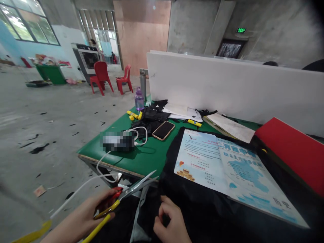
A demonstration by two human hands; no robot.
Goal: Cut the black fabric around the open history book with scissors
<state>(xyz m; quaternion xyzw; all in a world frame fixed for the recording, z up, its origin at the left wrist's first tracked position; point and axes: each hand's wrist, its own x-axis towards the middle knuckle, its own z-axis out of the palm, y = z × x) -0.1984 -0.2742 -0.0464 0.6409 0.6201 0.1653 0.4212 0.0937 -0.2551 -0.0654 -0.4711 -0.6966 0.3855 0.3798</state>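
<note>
My left hand (106, 204) is closed around the handles of a pair of scissors (135, 189) with red and yellow grips. The blades are parted and point up and right, beside the table's front edge. Next to them, my right hand (172, 221) has curled fingers, with thumb and forefinger on the black cloth (199, 211). What lies between those fingertips is partly hidden. Spread over the right of the table and hanging over its edge, the cloth lies under an opened-out printed book cover (217, 162) in blue and white.
On the green table (121, 158) lie a phone (164, 130), a blurred device (117, 141) with a white cable, yellow glue sticks (194, 123) and black scraps (154, 116). A purple bottle (139, 99) stands behind. A red folder-like sheet (293, 152) is at right, below a white partition (227, 87).
</note>
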